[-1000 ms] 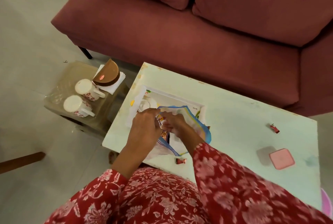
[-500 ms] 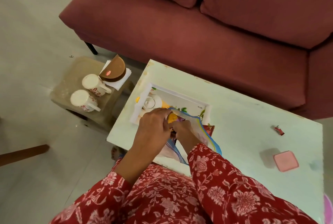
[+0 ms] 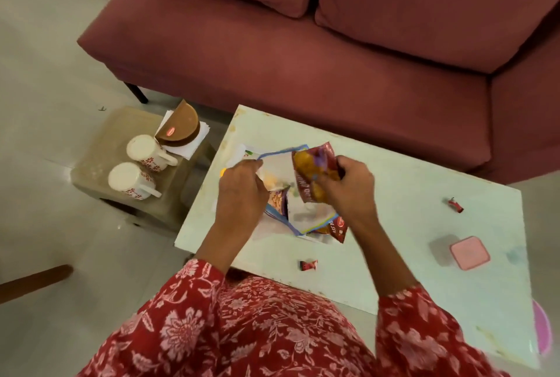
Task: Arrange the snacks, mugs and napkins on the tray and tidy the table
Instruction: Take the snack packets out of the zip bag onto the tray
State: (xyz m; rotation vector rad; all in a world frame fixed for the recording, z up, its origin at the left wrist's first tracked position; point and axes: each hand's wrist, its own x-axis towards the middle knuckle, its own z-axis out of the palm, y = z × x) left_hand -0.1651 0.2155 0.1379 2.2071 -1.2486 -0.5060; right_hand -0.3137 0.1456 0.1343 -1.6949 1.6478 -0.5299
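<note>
Partial white letters "SEV" on the red snack packet (image 3: 336, 227) — nothing else legible

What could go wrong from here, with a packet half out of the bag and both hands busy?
1. The right hand pinches the maroon snack packet over the zip bag, which the left hand holds open; a slip could drop it off the tray.
2. A second packet sits under the bag's near corner and may get dragged along.
3. Two wrapped candies lie loose on the table; a sleeve could sweep one off.
</note>
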